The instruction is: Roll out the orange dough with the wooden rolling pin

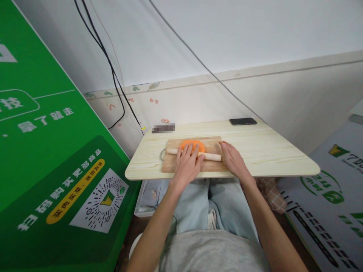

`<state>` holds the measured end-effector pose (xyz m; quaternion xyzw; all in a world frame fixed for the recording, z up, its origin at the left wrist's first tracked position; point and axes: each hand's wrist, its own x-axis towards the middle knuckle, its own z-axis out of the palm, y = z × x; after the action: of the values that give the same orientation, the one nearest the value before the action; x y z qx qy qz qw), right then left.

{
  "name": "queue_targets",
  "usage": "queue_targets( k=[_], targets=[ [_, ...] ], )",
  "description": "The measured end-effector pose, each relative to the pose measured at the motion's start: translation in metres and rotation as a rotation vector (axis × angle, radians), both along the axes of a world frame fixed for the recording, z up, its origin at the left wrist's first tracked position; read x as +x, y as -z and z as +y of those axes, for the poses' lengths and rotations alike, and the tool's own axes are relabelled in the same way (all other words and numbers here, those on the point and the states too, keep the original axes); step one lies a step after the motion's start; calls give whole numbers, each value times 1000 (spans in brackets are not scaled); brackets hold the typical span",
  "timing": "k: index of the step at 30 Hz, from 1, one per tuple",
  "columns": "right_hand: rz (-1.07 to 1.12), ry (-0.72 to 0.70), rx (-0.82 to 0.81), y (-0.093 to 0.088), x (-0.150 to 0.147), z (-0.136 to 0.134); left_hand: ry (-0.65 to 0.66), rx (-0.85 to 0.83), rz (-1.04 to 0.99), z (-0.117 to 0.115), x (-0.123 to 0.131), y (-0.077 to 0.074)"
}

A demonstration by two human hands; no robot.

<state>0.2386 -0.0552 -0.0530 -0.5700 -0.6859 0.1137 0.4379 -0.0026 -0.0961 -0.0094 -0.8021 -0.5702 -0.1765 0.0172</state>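
Observation:
A wooden cutting board point(172, 163) lies on a pale wooden table point(269, 151). On the board sits a flattened orange lump of dough point(193, 144). A pale wooden rolling pin point(211, 156) lies across the dough. My left hand point(187, 164) rests flat on the middle of the pin, fingers stretched out over the dough. My right hand point(234, 158) lies flat on the board's right end, fingers out, just beyond the pin's right tip.
A black phone point(243, 121) lies at the table's far edge. A small blurred object point(163, 128) sits at the far left of the table. A green printed board point(51, 158) leans on the left, cardboard boxes point(331, 185) stand on the right, cables point(113, 71) hang on the wall.

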Motion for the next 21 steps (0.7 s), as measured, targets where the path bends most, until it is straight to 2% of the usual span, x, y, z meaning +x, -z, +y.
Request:
queue_targets(
  k=[3, 5, 8, 9, 11, 17, 19, 21],
  targets=[
    [0, -3, 1, -1, 0, -1, 17, -55, 11, 46, 17, -18],
    [4, -5, 5, -2, 1, -1, 8, -166, 32, 76, 28, -31],
    [17, -13, 3, -3, 1, -1, -44, -252, 27, 99, 37, -41],
    [21, -14, 1, -3, 1, -1, -50, -243, 21, 98, 37, -40],
    [24, -13, -5, -3, 0, -2, -42, -177, 5, 80, 33, -34],
    [36, 0, -15, -1, -1, -2, -28, 93, -20, -11, 4, 7],
    [38, 7, -14, 0, -1, -1, -24, 139, -13, -24, -1, 15],
    [40, 10, -6, 1, -1, 0, -18, 134, -8, -19, -1, 16]
  ],
)
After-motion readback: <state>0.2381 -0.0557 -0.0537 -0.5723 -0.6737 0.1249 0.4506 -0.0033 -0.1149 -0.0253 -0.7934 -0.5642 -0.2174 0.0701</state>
